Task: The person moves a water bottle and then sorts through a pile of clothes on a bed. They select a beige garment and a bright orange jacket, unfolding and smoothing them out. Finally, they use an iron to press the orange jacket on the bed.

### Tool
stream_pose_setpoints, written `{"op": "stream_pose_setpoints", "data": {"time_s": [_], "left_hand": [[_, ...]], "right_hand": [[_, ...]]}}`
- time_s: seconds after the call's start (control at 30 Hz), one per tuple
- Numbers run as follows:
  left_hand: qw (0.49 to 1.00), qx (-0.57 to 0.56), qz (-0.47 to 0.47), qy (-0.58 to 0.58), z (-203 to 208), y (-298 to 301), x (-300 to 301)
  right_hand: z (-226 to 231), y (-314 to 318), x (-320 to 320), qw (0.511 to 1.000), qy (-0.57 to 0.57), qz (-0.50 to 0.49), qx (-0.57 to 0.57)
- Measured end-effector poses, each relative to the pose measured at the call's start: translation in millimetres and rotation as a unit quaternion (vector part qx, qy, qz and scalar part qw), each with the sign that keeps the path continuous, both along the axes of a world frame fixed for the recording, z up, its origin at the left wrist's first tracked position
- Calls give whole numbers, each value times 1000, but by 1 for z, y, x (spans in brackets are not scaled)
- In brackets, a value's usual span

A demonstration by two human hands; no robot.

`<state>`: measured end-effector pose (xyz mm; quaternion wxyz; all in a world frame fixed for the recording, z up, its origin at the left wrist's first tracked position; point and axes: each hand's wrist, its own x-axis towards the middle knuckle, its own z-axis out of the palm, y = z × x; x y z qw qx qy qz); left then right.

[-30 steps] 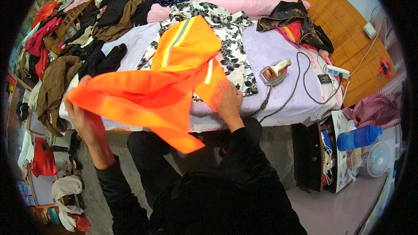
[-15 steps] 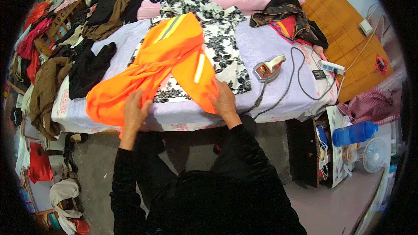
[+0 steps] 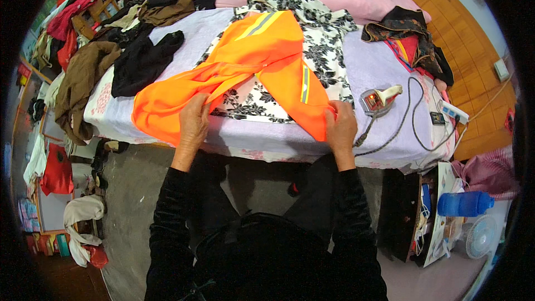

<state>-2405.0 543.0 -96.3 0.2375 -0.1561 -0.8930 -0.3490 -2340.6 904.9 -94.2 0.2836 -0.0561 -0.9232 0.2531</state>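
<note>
Across the lavender-covered bed sprawls the orange garment, over a floral garment; the left hand grasps its near edge, the right hand pinches its lower right end (iron nearby, glowing red).

Orange garment of matt cloth (stripes smooth), wooden headboard, plastic bottle.
</note>
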Motion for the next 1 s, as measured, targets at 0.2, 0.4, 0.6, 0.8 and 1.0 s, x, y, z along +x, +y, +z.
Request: {"op": "stream_pose_setpoints", "data": {"time_s": [0.2,0.4,0.6,0.8,1.0], "left_hand": [[993,-58,-86,61,64,37,56],[973,-72,-202,79,91,40,120],[993,20,-59,97,130,-25,133],[993,100,9,60,143,-46,128],[986,133,61,84,146,-71,96]], "right_hand": [[37,-115,-8,969,56,238,-47],[40,-141,-15,939,111,326,19],[31,-97,-24,961,145,221,78],[88,-82,-47,961,210,118,138],[119,-35,-65,960,204,21,192]]}}
